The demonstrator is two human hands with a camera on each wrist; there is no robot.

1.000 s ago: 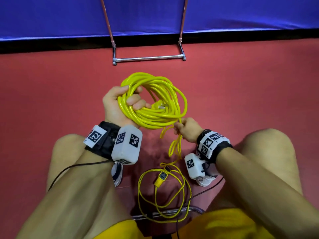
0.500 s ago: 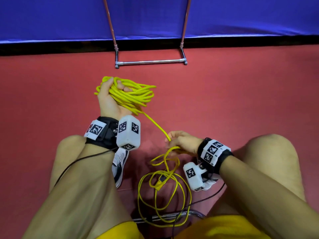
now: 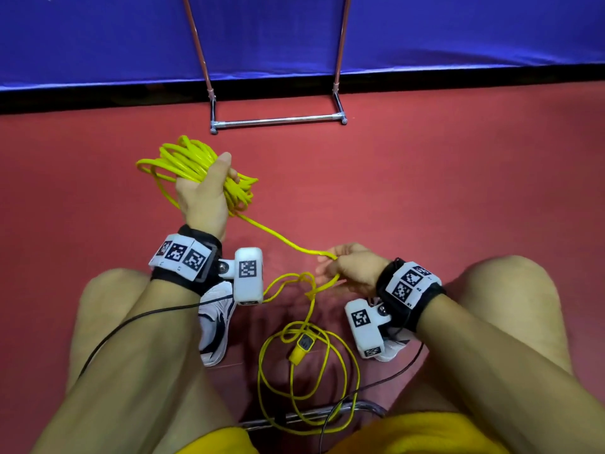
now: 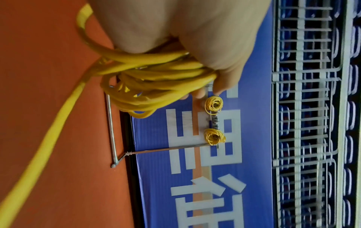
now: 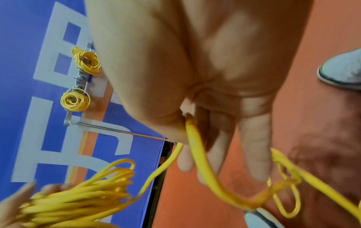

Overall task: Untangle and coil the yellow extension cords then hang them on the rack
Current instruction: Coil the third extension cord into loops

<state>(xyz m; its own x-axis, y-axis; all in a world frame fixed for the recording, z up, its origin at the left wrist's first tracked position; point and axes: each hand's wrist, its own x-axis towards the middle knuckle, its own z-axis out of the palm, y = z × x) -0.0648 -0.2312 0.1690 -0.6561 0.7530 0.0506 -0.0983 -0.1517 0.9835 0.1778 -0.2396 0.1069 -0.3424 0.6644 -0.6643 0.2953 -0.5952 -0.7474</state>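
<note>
Item: yellow extension cord [image 3: 284, 244], part-coiled, in hand. Left hand [image 3: 203, 198], raised toward the far left, is clenched round a bundle of finished loops [image 3: 193, 165], thumb laid over the top; the wrist view shows the fingers wrapped fully about the turns, presumably so the coil keeps its shape while more cord is fed in. From that bundle a single strand runs down and to the right to the right hand [image 3: 353, 267], which pinches it between thumb and forefinger, the other fingers hanging loosely extended below (a guiding grip, by the look of it, letting the strand be measured out for the next turn). Just near of that hand the cord crosses itself in a small twist or knot [image 3: 311, 290]; whether it is a true knot cannot be told. Remaining slack [image 3: 307, 381] lies in loose rings on the red floor [image 3: 458, 191] between the person's knees, with the plug end [image 3: 302, 348] resting among them, some rings passing over a chrome bar near the body. Rack [image 3: 278, 121]: metal frame standing at the far side against a blue banner [image 3: 458, 34]; wrist views show two coiled yellow cords [image 4: 213, 120] hanging on its upper bar. Status, judged: coiling under way, hanging of this cord not yet done.
</note>
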